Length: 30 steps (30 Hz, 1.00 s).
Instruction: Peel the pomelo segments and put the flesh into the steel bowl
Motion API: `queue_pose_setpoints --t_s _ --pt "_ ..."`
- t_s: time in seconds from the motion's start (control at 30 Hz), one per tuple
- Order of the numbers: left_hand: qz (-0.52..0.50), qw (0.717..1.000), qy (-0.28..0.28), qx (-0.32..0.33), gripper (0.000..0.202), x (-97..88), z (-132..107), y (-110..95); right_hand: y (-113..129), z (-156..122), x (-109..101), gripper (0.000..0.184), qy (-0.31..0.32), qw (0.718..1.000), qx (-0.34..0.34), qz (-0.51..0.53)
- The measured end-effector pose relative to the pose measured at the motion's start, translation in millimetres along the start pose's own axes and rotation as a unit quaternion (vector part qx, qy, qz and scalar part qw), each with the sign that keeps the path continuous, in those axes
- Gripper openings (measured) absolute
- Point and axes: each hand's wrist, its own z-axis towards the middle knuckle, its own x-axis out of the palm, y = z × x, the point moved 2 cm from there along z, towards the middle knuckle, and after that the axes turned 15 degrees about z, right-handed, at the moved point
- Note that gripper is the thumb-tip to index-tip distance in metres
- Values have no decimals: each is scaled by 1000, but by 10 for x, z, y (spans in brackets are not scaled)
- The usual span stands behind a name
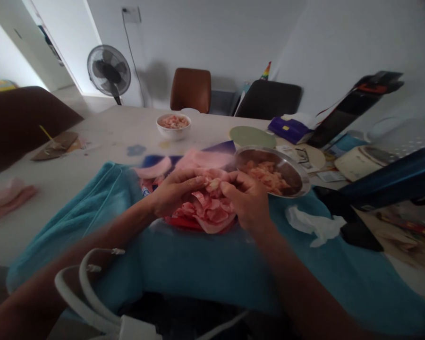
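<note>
My left hand (pixel 173 191) and my right hand (pixel 248 200) meet over a heap of pink peel-like pieces (pixel 208 210) on a red plate (pixel 184 223). Between the fingertips of both hands sits a small pale piece (pixel 212 183); the blur hides what it is. A metal bowl (pixel 302 178) with orange-pink flesh chunks stands just right of my right hand. The plate rests on a teal towel (pixel 184 264) spread over the table.
A white bowl (pixel 173 132) of similar chunks stands farther back. A crumpled tissue (pixel 315 225) lies right of my hands. Clutter and a black device fill the right side. Two chairs and a fan (pixel 109 71) stand behind the table. White cables (pixel 88 293) hang near me.
</note>
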Motion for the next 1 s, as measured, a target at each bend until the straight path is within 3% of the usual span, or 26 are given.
queue_pose_setpoints --t_s 0.27,0.43,0.57,0.7,0.8,0.9,1.0 --pt "1 998 -62 -9 22 -55 7 -46 37 -16 -7 4 -15 998 -51 -17" --pt "1 998 -64 2 21 -75 14 -47 54 -41 -14 3 -9 997 -80 -1" --pt "-7 998 -58 0 25 -82 13 -44 66 -64 18 3 11 995 -61 79" --pt "-12 999 -45 -6 25 -82 3 -37 149 -229 131 5 70 981 17 182" --pt "-11 999 -41 -8 26 -81 -7 -27 320 -475 247 12 153 958 79 231" --pt "-11 999 -39 -5 29 -84 -13 -21 514 -739 295 21 227 932 140 244" --pt "-11 999 -34 -6 30 -82 -14 -20 610 -972 209 26 300 921 139 205"
